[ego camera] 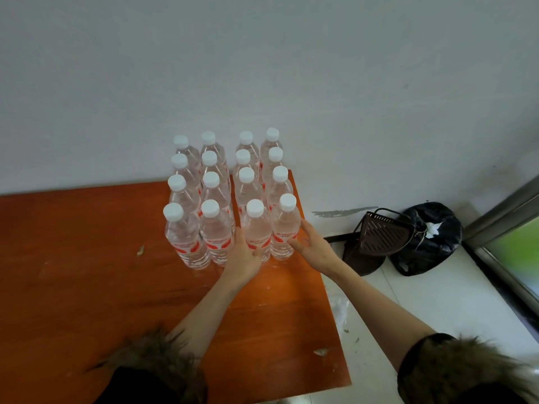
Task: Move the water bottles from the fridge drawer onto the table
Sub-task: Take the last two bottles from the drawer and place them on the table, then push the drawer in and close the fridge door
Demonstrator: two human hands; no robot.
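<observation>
Head cam only here: sixteen water bottles (230,196) are standing upright in a four-by-four block at the wall end of the orange desk (87,258), and the two hands are setting down the front pair nearest the desk's right edge. The left hand (243,258) is wrapping around the lower half of one front bottle (256,228), and the right hand (313,246) is cupping the corner bottle (285,225) beside it, fingers half curled against it. Looks to me like the placing step, so next both hands need to be letting go gently without knocking the block, then heading back to the fridge drawer, which isn't showing.
</observation>
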